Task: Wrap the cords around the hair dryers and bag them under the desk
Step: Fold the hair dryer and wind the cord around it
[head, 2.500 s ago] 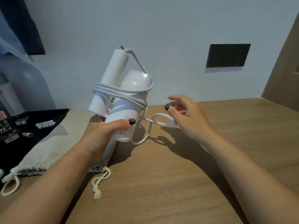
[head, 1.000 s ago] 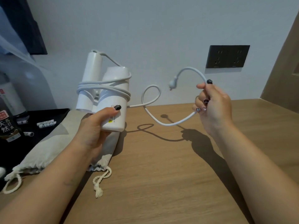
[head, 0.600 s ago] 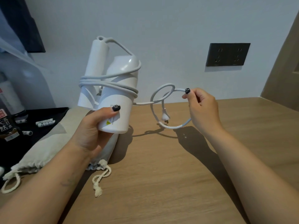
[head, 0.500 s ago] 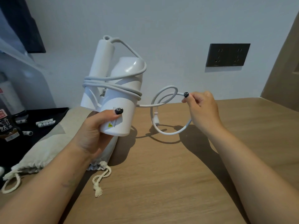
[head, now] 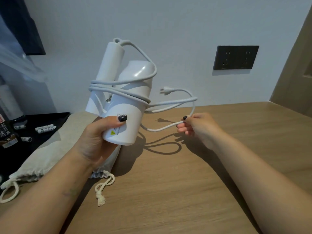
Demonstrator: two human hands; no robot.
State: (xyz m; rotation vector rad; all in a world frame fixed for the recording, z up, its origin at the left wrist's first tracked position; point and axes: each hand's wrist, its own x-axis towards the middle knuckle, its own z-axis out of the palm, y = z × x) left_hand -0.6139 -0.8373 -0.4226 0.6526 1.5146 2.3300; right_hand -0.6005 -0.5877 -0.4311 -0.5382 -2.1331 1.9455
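Note:
My left hand [head: 96,141] grips a white hair dryer [head: 128,102] by its barrel and holds it upright above the wooden desk [head: 177,191]. Its handle is folded up alongside the barrel. The white cord [head: 118,89] circles the body several times. To the right, my right hand [head: 197,127] pinches the loose end of the cord, which loops back toward the dryer. The plug [head: 166,90] sticks out free in the air, pointing left. A beige drawstring bag [head: 47,154] lies flat on the desk under my left hand.
A dark double wall socket [head: 236,57] sits on the white wall behind. A black tray [head: 33,132] at the left holds small white tubes and a bottle. A wooden panel [head: 297,73] rises at the right edge.
My right hand dropped lower toward the desk, still pinching the cord. The hanging coil stretched out into a long flat loop, and the plug swung up to point left.

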